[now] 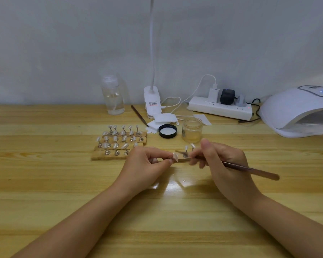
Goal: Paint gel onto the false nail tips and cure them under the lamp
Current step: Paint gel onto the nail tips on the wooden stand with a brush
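The left hand (147, 161) is pinching a nail tip (175, 157) steady while the right hand (220, 159) is gripping the brush (250, 169), bristles reaching it.

Two hands work over the table (45, 183): the left hand (144, 162) and the right hand (222, 161). Two brushes are in view, one (250, 170) in the right hand and one (139, 115) lying toward the far edge. Four wooden strips (119, 146) of nail tips lie side by side, and a fifth strip (183, 160) sits between the hands. There is one open jar (191, 129), one black lid (167, 131), one clear bottle (113, 95), one curing lamp (298, 112), one desk lamp (152, 97) and one power strip (220, 108) with three plugs.
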{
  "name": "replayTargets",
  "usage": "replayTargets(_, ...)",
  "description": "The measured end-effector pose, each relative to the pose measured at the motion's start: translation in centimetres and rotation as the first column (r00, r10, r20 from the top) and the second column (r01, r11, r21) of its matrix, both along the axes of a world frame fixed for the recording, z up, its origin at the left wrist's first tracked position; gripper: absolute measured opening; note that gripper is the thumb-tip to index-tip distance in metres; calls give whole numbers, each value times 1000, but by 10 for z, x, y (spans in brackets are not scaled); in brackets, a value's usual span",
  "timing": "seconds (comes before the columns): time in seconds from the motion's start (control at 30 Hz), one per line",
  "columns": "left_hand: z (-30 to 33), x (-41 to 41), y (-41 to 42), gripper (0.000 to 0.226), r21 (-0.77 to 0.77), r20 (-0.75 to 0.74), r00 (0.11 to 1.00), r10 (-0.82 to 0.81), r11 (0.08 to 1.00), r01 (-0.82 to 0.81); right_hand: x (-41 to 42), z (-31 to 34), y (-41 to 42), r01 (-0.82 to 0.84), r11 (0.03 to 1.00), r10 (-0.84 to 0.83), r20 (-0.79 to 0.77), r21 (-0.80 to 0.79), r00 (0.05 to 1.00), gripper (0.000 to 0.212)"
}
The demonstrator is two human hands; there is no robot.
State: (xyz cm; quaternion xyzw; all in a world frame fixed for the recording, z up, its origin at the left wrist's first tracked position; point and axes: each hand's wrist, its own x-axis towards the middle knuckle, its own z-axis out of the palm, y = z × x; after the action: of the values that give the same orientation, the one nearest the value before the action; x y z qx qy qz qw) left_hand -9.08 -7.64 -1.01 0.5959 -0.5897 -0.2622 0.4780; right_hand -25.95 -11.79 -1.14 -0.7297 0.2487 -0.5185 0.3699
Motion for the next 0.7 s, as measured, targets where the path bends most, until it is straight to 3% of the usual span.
replayTargets(0.17,1,-1,1,19,-16,20,1000,-2,1000,2,-1,1,2,-45,995,45,4,83,999,38)
replayTargets(0.3,2,-2,2,21,-39,54,999,4,999,-2,0,3,2,-28,999,28,6,45,1000,33)
replayTargets(0.7,2,-3,1,22,-55,49,999,20,998,-17,-1,5,4,-56,990,51,41,131,998,42)
